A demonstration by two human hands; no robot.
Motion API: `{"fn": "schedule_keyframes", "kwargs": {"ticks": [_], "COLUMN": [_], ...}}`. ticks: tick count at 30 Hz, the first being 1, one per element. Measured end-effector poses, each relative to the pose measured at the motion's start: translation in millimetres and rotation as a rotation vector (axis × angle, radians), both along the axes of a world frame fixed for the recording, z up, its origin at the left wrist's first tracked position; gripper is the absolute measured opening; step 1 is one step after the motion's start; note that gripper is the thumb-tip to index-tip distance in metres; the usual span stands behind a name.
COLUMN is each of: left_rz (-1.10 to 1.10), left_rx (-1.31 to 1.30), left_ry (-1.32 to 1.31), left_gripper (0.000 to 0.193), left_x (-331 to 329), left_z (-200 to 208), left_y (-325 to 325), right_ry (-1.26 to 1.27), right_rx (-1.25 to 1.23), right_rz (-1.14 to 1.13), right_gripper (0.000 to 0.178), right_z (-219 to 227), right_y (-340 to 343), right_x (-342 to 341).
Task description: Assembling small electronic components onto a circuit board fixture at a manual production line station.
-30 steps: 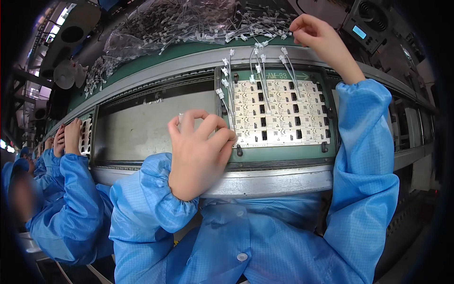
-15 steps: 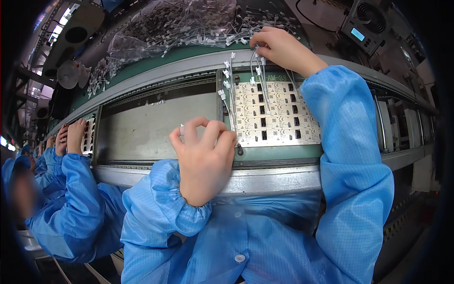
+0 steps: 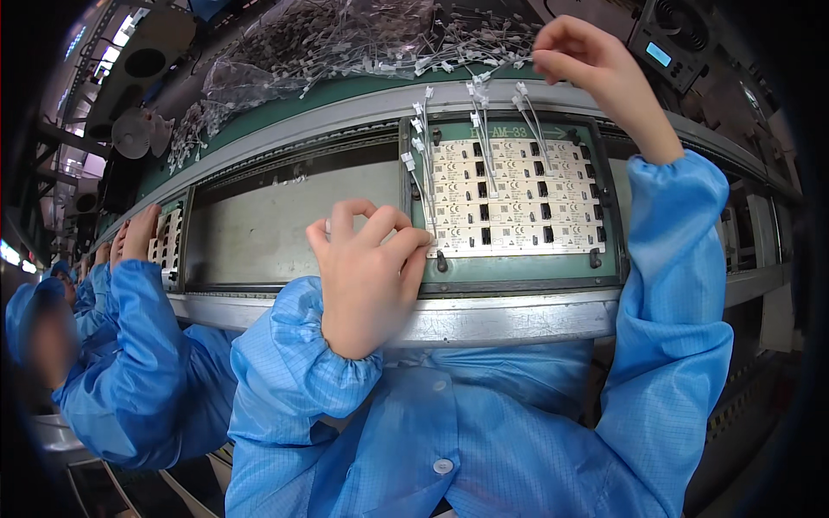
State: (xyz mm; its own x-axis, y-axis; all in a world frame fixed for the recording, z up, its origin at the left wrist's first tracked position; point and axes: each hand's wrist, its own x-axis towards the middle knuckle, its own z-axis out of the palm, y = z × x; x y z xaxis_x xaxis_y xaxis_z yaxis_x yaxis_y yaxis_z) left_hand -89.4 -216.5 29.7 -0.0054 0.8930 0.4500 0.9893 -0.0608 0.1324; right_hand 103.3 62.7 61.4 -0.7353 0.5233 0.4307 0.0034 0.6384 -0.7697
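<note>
My left hand (image 3: 367, 272) is bent over the left edge of a green fixture (image 3: 527, 274), fingers curled. Its right-most fingertips meet the lower end of a white cable (image 3: 427, 190) there; what they pinch is hidden. Rows of white circuit boards (image 3: 515, 192) with black components lie in the fixture. Two more groups, the middle cables (image 3: 485, 129) and the right cables (image 3: 533, 121), reach from the boards past the fixture's far edge, white connectors at their ends. My right hand (image 3: 596, 65) is raised beyond that edge, thumb and forefinger apart, with nothing visible between them.
A pile of white-ended cables (image 3: 345, 43), partly in clear plastic, lies on the far side. Metal rails (image 3: 509, 321) run along the line. A device with a lit screen (image 3: 658, 53) stands far right. At left, a co-worker's hands (image 3: 136, 233) are at another fixture (image 3: 171, 246).
My right hand has moved right and slightly away, off the middle cables, uncovering the right cables and the fixture's right side. My left hand stays nearly in place.
</note>
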Motion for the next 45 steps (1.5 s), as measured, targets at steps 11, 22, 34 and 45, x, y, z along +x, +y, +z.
{"fn": "schedule_keyframes", "kwargs": {"ticks": [11,22,34,45], "left_rz": [-0.159,-0.167,-0.199,-0.069], "left_rx": [-0.114,-0.012,-0.184,-0.312], "left_ry": [0.08,0.258,0.177,0.345], "left_gripper": [0.003,0.001,0.007,0.039], "left_x": [-15.8,-11.0,-7.8,-54.9], "left_z": [16.5,6.2,16.9,38.4], "left_y": [15.1,16.6,-1.3,194.5], "right_ry": [0.026,0.02,0.092,0.071], "right_rx": [-0.057,-0.152,-0.295,-0.239], "right_rz": [-0.166,-0.198,-0.122,-0.222], "right_gripper": [0.022,0.022,0.028,0.015], "right_z": [-18.7,-32.5,-2.7,-2.2], "right_y": [-6.9,-3.8,-48.3,-89.6], "right_x": [42.1,52.5,62.8,70.0]}}
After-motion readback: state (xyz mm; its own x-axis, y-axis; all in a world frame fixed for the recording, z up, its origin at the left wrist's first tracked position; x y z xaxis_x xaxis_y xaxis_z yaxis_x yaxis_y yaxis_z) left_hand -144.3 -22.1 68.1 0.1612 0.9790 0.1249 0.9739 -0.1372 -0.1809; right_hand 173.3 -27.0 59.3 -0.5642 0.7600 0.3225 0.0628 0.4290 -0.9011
